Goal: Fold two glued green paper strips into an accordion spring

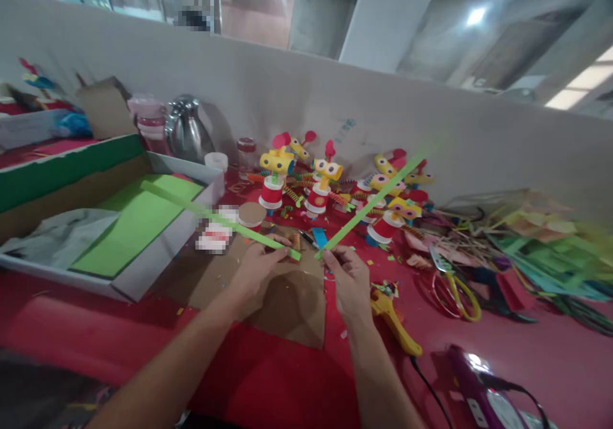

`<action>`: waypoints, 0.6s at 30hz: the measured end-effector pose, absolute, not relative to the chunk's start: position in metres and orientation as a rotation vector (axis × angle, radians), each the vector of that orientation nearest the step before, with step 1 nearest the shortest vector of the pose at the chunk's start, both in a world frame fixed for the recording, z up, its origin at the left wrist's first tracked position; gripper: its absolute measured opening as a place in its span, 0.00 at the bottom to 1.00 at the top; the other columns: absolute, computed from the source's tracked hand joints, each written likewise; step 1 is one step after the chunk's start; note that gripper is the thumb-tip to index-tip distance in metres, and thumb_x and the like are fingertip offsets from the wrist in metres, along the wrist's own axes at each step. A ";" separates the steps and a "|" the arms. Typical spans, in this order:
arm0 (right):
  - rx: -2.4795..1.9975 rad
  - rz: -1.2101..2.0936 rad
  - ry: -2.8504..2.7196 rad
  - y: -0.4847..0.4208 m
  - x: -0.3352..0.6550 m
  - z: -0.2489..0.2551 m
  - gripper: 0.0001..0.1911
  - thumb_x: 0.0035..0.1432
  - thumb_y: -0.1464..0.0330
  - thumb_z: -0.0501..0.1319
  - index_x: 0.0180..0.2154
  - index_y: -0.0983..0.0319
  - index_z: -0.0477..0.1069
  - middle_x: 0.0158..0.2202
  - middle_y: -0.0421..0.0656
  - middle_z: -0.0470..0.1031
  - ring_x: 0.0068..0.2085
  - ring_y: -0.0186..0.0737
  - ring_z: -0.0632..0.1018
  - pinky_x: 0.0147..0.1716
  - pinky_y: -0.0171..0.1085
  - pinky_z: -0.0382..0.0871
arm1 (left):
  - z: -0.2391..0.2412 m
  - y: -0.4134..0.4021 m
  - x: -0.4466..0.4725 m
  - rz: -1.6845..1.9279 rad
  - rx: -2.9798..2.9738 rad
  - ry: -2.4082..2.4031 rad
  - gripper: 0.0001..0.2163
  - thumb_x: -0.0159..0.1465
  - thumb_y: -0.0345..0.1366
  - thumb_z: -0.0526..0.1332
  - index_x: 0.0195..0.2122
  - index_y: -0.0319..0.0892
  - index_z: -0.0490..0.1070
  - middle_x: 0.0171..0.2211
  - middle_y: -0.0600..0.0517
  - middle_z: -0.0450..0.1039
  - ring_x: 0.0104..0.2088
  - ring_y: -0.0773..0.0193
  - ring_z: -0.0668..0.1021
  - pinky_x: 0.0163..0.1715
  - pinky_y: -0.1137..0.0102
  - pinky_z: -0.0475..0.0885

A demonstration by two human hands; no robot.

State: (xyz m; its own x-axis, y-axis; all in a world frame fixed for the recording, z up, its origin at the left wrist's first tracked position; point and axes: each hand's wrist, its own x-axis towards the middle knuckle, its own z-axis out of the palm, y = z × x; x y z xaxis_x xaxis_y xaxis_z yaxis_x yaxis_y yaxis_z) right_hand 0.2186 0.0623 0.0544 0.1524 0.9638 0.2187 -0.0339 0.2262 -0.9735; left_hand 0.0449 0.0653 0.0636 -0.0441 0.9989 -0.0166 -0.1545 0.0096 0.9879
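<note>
Forearms cross worktop's near edge; left fingers, right fingers pinch green strips' ends, sound hold; likely light, bendy.

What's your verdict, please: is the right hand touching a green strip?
Touching: the head view shows the right hand pinching a green strip near one end.

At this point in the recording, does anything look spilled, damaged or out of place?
Mostly just litter: small coloured scraps are strewn loose over the red tabletop, and some are clustered at the far end of the yellow corded tool beside the right hand. Nothing looks plainly damaged.
</note>
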 end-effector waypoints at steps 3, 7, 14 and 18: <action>-1.070 1.088 -1.081 0.057 0.217 0.048 0.10 0.48 0.62 0.69 0.27 0.60 0.72 0.24 0.36 0.70 0.27 0.33 0.69 0.29 0.33 0.63 | 0.053 0.068 0.046 1.237 1.088 1.123 0.08 0.53 0.38 0.66 0.30 0.41 0.73 0.27 0.52 0.73 0.29 0.65 0.75 0.31 0.71 0.69; -1.092 1.243 -0.957 0.053 0.211 0.048 0.11 0.43 0.62 0.71 0.26 0.60 0.73 0.24 0.36 0.70 0.26 0.33 0.68 0.28 0.33 0.63 | 0.049 0.065 0.050 1.172 1.070 1.108 0.08 0.53 0.38 0.66 0.32 0.41 0.74 0.28 0.52 0.74 0.30 0.65 0.76 0.31 0.71 0.70; -1.079 1.331 -0.899 0.052 0.207 0.047 0.11 0.42 0.63 0.72 0.27 0.60 0.75 0.25 0.36 0.74 0.27 0.32 0.70 0.31 0.33 0.63 | 0.055 0.059 0.054 1.132 0.998 1.053 0.09 0.53 0.37 0.67 0.32 0.40 0.74 0.30 0.51 0.76 0.32 0.64 0.78 0.34 0.69 0.73; -1.076 1.335 -0.895 0.050 0.206 0.047 0.10 0.42 0.63 0.72 0.26 0.60 0.74 0.24 0.35 0.73 0.27 0.32 0.70 0.31 0.33 0.63 | 0.056 0.058 0.055 1.131 0.982 1.034 0.08 0.53 0.37 0.67 0.32 0.40 0.74 0.28 0.52 0.75 0.30 0.64 0.77 0.33 0.68 0.74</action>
State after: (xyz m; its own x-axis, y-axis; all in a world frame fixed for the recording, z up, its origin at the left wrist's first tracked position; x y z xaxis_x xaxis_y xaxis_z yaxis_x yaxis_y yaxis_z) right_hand 0.2062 0.0505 0.0470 0.0638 0.9941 -0.0876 -0.2962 -0.0650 -0.9529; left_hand 0.0546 0.0581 0.0561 0.1161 0.9843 -0.1328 -0.2198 0.1559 0.9630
